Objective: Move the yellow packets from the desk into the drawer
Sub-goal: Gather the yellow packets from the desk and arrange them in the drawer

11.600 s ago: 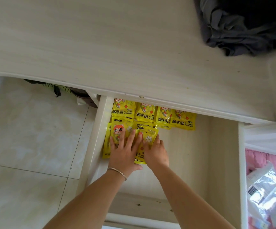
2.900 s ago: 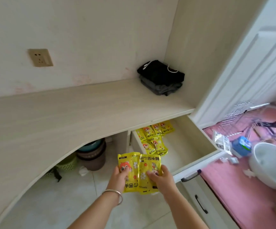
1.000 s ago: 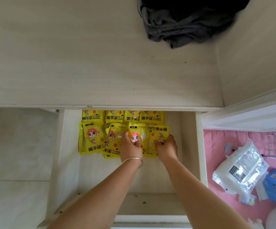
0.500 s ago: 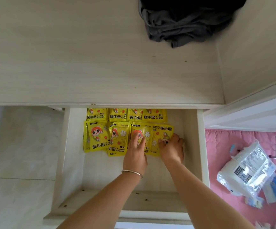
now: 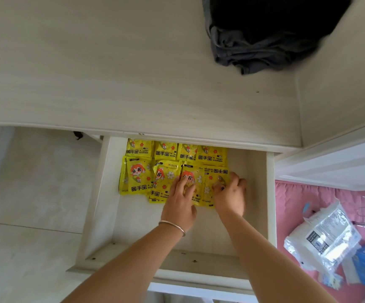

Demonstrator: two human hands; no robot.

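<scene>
Lying inside the open drawer [image 5: 261,193], yellow packets [image 5: 137,178] are pressed flat by the left hand [image 5: 180,204]; the rightmost is pinched by the right hand [image 5: 231,196].

Packets [image 5: 172,169] in drawer [image 5: 271,193], rear-left

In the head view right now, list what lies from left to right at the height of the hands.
Floor tiles → drawer's left wall → yellow packets → left hand → right hand → drawer's right wall → pink mat.
</scene>
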